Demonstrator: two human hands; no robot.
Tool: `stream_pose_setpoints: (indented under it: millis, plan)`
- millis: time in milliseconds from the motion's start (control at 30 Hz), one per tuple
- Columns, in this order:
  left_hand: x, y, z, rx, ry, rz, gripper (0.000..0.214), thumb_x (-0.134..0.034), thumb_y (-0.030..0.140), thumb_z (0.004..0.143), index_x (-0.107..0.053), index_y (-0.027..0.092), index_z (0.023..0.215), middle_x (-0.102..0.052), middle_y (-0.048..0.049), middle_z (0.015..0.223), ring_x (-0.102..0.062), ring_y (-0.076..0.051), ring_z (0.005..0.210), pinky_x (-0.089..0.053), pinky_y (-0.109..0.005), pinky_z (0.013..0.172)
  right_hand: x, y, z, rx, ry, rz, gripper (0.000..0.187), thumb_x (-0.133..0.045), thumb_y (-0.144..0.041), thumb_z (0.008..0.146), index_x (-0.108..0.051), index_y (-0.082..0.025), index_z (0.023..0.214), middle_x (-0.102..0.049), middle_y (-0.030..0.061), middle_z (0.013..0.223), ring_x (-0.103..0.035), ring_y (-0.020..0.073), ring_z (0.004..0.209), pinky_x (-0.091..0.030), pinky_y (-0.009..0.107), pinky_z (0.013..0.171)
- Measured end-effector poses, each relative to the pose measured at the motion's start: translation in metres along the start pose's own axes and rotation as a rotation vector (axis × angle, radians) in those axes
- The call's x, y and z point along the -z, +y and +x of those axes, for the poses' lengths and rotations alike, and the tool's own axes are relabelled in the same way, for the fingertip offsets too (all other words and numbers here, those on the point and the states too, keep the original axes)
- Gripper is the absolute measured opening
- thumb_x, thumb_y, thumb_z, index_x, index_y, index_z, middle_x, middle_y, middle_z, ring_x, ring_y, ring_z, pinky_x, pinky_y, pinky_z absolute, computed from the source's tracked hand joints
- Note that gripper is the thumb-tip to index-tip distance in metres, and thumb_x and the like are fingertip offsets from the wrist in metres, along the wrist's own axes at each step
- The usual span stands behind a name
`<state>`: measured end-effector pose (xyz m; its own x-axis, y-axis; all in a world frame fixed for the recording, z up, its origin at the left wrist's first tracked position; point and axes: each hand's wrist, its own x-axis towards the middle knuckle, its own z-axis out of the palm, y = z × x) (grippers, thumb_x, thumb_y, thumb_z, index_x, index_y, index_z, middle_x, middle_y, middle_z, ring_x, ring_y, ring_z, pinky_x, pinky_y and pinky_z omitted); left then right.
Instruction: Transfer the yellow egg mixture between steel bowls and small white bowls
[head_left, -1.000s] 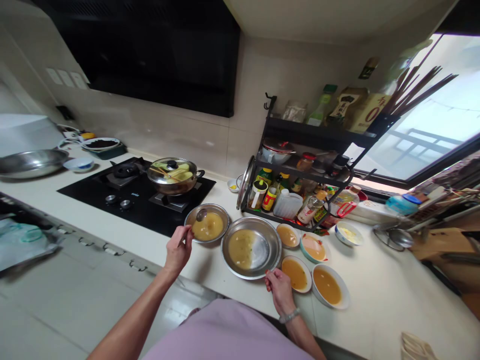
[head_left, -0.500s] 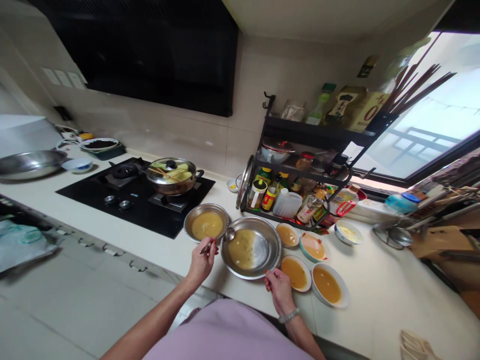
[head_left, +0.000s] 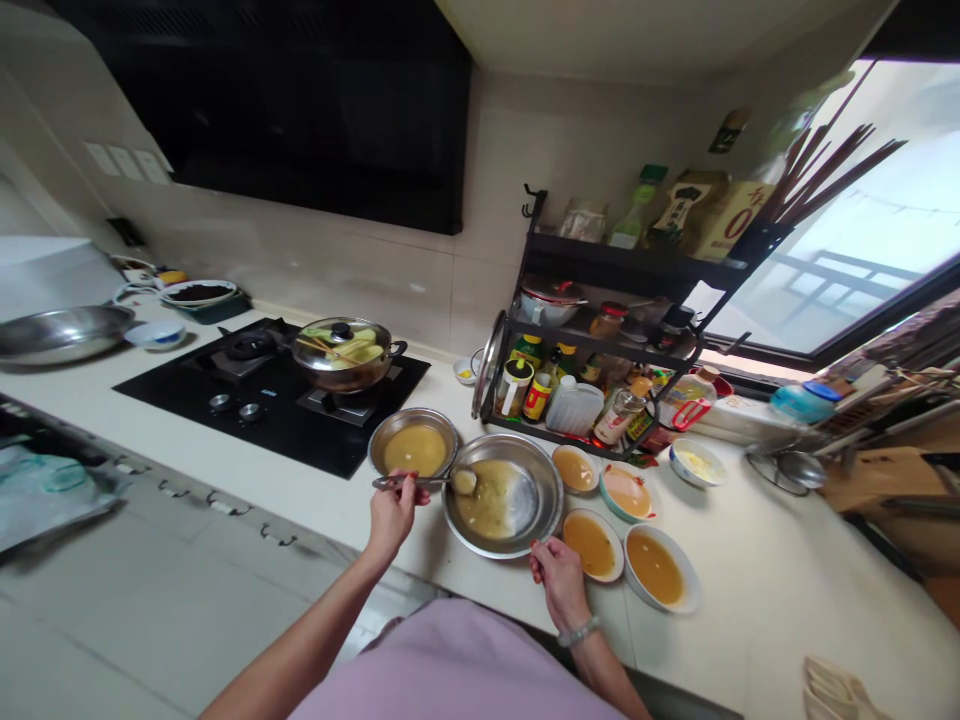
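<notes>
My left hand (head_left: 394, 510) is closed round the handle of a metal ladle (head_left: 431, 481). The ladle lies level, and its bowl, full of yellow liquid, hangs just inside the left rim of a large steel basin (head_left: 550, 478). The basin holds a shallow pool of the same liquid. My right hand (head_left: 555, 575) pinches the basin's near rim. Left of the basin stands a smaller steel bowl (head_left: 394, 427) filled with yellow liquid. Several small bowls (head_left: 660, 568) of the liquid stand to the right.
A lidded pot (head_left: 346, 353) sits on the black hob (head_left: 195, 385) at the back left. A black rack (head_left: 592, 340) of bottles and jars stands behind the basin. A wok (head_left: 56, 330) and dishes lie far left. The counter edge runs along in front of me.
My left hand carried the ladle from the smaller steel bowl rightward to the large basin's left rim and levelled it. My right hand stayed on the basin's rim.
</notes>
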<state>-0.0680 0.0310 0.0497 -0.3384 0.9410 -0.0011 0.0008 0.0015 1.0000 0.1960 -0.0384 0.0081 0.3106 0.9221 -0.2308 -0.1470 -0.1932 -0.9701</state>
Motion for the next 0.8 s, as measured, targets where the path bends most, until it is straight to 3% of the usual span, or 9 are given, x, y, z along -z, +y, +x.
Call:
stream_pose_setpoints:
  millis: [233, 400, 600, 800]
  plan:
    - [0.008, 0.011, 0.007, 0.154, 0.096, -0.202, 0.011, -0.056, 0.025, 0.079, -0.056, 0.015, 0.082, -0.066, -0.0030, 0.054, -0.069, -0.021, 0.052, -0.058, -0.034, 0.058, -0.001, -0.001, -0.001, 0.003, -0.001, -0.012, 0.029, -0.069, -0.037, 0.061, -0.049, -0.020, 0.048, -0.049, -0.0031, 0.043, -0.039, 0.0092, 0.041, -0.028, 0.023, 0.041]
    - [0.018, 0.026, 0.014, 0.144, 0.173, -0.226, 0.010, -0.055, 0.024, 0.078, -0.055, 0.015, 0.082, -0.067, -0.0027, 0.054, -0.067, -0.020, 0.049, -0.058, -0.036, 0.060, -0.001, -0.002, -0.001, 0.002, -0.003, -0.007, 0.028, -0.068, -0.036, 0.061, -0.050, -0.020, 0.047, -0.049, -0.0031, 0.043, -0.039, 0.0092, 0.040, -0.028, 0.023, 0.041]
    - [0.038, 0.040, 0.023, -0.043, 0.212, 0.107, 0.019, -0.048, 0.033, 0.084, -0.057, 0.017, 0.088, -0.069, -0.0038, 0.060, -0.070, -0.021, 0.055, -0.057, -0.033, 0.060, -0.001, -0.003, -0.001, 0.002, -0.005, 0.006, 0.028, -0.069, -0.036, 0.061, -0.050, -0.020, 0.048, -0.049, -0.0036, 0.043, -0.039, 0.0091, 0.041, -0.028, 0.023, 0.041]
    - [0.048, 0.030, 0.024, -0.399, 0.187, 0.424, 0.022, -0.046, 0.034, 0.087, -0.059, 0.018, 0.095, -0.069, -0.0038, 0.070, -0.070, -0.019, 0.063, -0.053, -0.028, 0.060, -0.001, -0.002, -0.002, 0.001, -0.009, 0.004, 0.030, -0.071, -0.038, 0.062, -0.051, -0.020, 0.049, -0.050, -0.0033, 0.043, -0.040, 0.0091, 0.041, -0.028, 0.023, 0.041]
